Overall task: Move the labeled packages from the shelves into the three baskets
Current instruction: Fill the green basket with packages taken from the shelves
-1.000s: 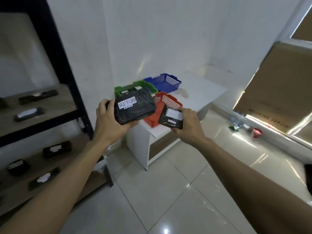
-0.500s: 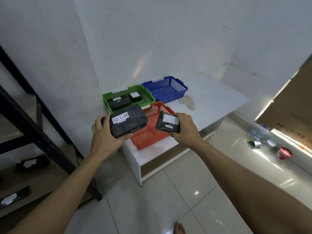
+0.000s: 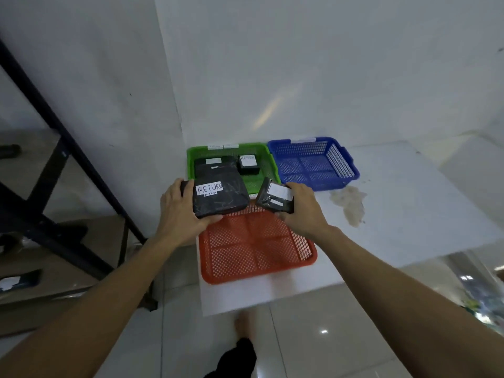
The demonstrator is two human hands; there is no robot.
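Note:
My left hand grips a large black package with a white label reading RETURN, held over the far left corner of the orange basket. My right hand holds a smaller black package with a white label, tilted, above the orange basket's far edge. The orange basket holds nothing. Behind it, the green basket contains three black labeled packages. The blue basket to the right has nothing in it.
The baskets stand on a low white table against a white wall; a pale stain marks the tabletop. A dark metal shelf frame with wooden boards and more labeled packages stands at left. Glossy tiled floor lies below.
I have come closer to the table and now look down on the baskets. Both hands carried their packages forward, from in front of the table to above the orange basket's far side.

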